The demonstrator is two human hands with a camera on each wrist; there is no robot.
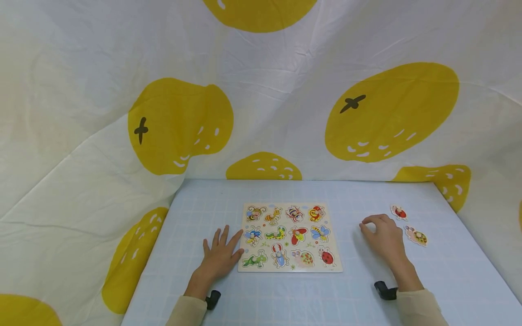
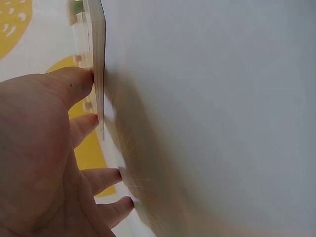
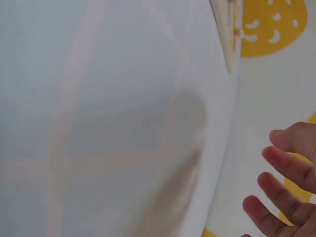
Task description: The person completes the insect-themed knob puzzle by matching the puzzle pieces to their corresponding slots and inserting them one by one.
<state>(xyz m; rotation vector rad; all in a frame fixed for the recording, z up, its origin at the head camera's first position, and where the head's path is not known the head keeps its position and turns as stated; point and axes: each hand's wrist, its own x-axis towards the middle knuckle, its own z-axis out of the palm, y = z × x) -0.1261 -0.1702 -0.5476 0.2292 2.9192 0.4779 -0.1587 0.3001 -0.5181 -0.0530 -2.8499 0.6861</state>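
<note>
A wooden peg puzzle board (image 1: 290, 268) with colourful insect pictures lies flat on the table. Spread out beside its left edge is my left hand (image 1: 220, 258); in the left wrist view the thumb and index fingertip touch the board's side, while other fingertips rest on the table. To the right of the board hovers my right hand (image 1: 385, 237), thumb and index finger bent toward each other with nothing between them. Beyond that hand lie two loose puzzle pieces: a red ladybug piece (image 1: 399, 212) and, nearer, a yellowish spotted snail piece (image 1: 416, 235).
The table (image 1: 302, 299) has a pale, faintly checked cover. Behind it and along the left hangs a white cloth (image 1: 277, 113) printed with large yellow fruit. Each wrist wears a small black camera, the right one (image 1: 385, 290) over the table.
</note>
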